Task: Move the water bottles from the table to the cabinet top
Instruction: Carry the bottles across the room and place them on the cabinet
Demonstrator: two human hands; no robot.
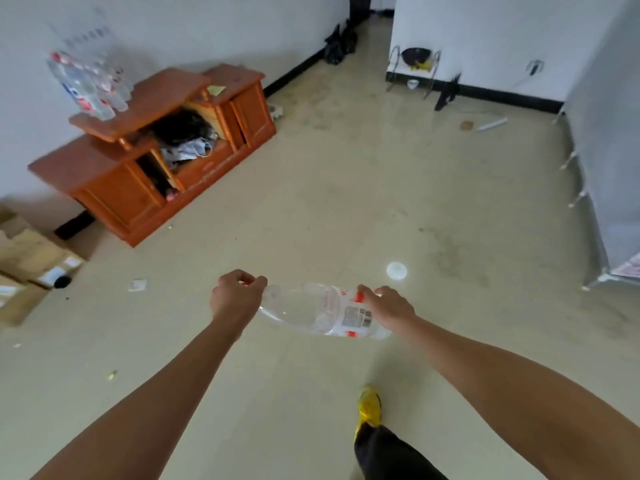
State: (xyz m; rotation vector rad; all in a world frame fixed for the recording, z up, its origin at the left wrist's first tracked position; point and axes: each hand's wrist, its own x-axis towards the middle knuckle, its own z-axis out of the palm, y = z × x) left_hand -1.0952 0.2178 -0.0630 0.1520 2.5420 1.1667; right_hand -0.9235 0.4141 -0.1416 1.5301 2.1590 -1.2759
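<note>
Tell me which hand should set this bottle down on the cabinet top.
Probably the left hand: it grips the bottle at its cap end and is on the cabinet side. The right hand holds the base, farther away.

A sparsely furnished room in a home: a wooden cabinet (pixel 152 157) stuffed with clothes against a white wall, cardboard boxes (pixel 31 261) beside it, a wire rack (pixel 414 69), littered tile floor (pixel 346 202).
</note>
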